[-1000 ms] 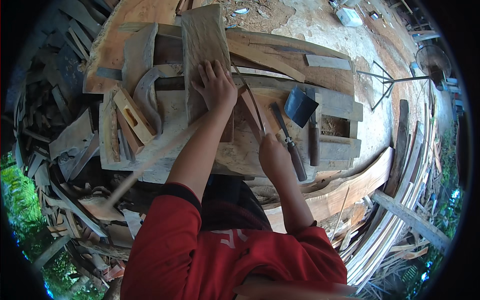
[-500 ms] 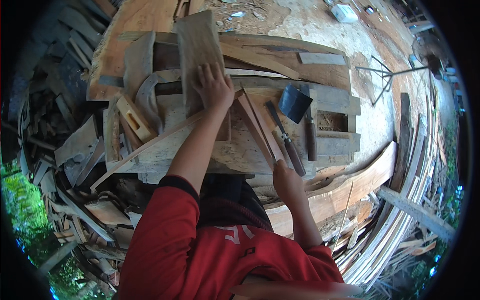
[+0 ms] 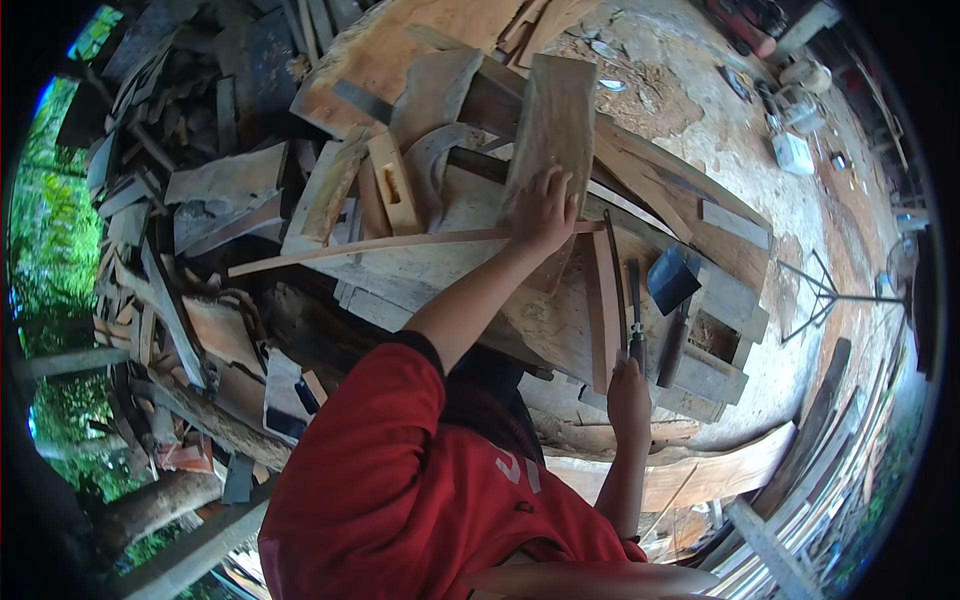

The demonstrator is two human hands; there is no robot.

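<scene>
My left hand (image 3: 545,212) presses down on a weathered grey board (image 3: 556,110), fingers spread over its face. Under its wrist passes a long, thin wood strip (image 3: 370,243), reaching left beyond the bench. My right hand (image 3: 629,398) is closed around the near end of a long, narrow, dark saw-like blade (image 3: 615,270); its grip is mostly hidden. The blade's far tip is beside the strip's right end. A reddish timber piece (image 3: 601,310) lies just left of the blade. Right of it are a chisel (image 3: 637,335) and a wooden-handled tool with a broad dark blade (image 3: 674,281).
The worn wooden bench (image 3: 470,262) carries a pale slotted wood block (image 3: 392,185) and several planks. Scrap wood (image 3: 225,195) is heaped at left. A black metal stand (image 3: 826,292) is on the floor at right, near long stacked boards (image 3: 800,470).
The whole view has turned, so the bench and both hands appear farther right. The blade, earlier slanting over the reddish timber, now lies to its right. My left hand stays on the grey board.
</scene>
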